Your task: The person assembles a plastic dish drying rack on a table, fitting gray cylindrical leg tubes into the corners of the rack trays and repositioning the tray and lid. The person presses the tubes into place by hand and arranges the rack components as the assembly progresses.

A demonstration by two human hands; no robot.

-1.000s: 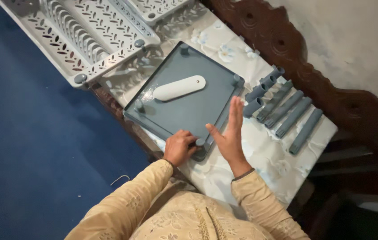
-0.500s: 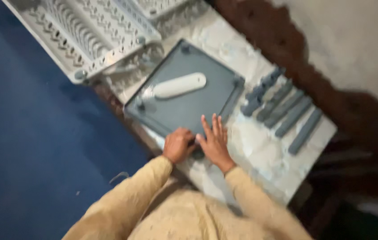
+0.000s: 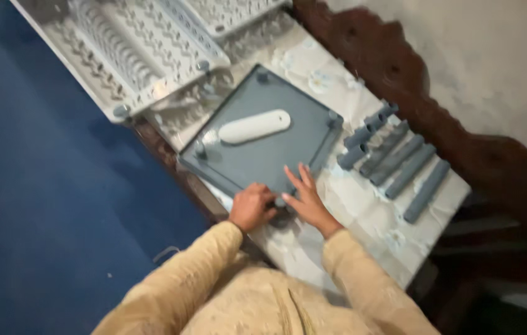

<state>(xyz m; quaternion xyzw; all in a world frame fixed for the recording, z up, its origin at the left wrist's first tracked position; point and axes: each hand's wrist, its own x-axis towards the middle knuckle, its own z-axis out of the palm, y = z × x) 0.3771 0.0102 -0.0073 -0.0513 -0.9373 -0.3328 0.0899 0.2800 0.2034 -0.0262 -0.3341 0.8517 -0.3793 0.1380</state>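
A square grey plastic tray (image 3: 276, 152) with a peg at each corner lies on the table, and a white oblong piece (image 3: 255, 126) rests on it. My left hand (image 3: 252, 206) is curled around the tray's near corner, fingers closed on its edge. My right hand (image 3: 305, 197) lies flat beside it with fingers spread, pressing on the tray's near edge. Several grey tubes (image 3: 394, 160) lie in a row to the right of the tray, apart from both hands.
White perforated plastic racks (image 3: 133, 53) lie at the far left of the table. A pale patterned cloth (image 3: 363, 211) covers the table. A dark carved wooden backboard (image 3: 437, 118) runs along the right. Blue floor (image 3: 40, 205) lies to the left.
My right hand has come down from upright against the tray's side to flat on the near edge, next to my left hand. The camera has drifted slightly.
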